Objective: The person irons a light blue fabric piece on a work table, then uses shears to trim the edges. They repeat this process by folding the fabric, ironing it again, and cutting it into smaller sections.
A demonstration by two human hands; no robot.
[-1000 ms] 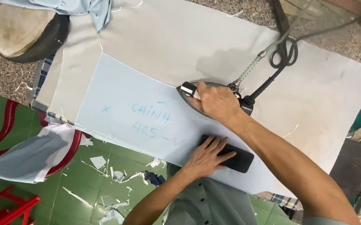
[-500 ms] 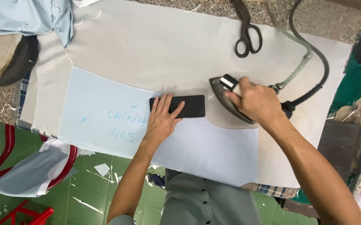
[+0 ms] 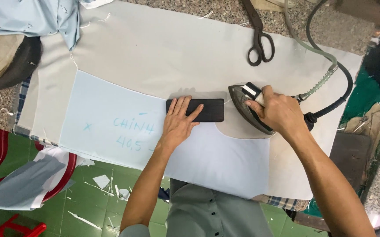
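Change: block (image 3: pixel 201 110) and iron (image 3: pixel 252 109) sit slightly further right than half a second ago; a second ago the block lay at the panel's near edge and the iron was on the blue cloth.
Iron: now off the panel (image 3: pixel 124 131), on grey cover (image 3: pixel 154 48) just right of the block, soleplate down.
Right hand (image 3: pixel 277 112): closed round the iron's handle.
Left hand (image 3: pixel 179 123): open, fingers flat on the block, pressing it onto the panel's far edge.
Meaning: judged, pressing has shifted to the edge under the block.
Around: scissors (image 3: pixel 258 37) beyond the iron; hose and cord (image 3: pixel 330 70) loop right of it; shirt cloth (image 3: pixel 32 17) far left of the block.
In the way: the cord loop lies close behind the iron; the tabletop edge is near.
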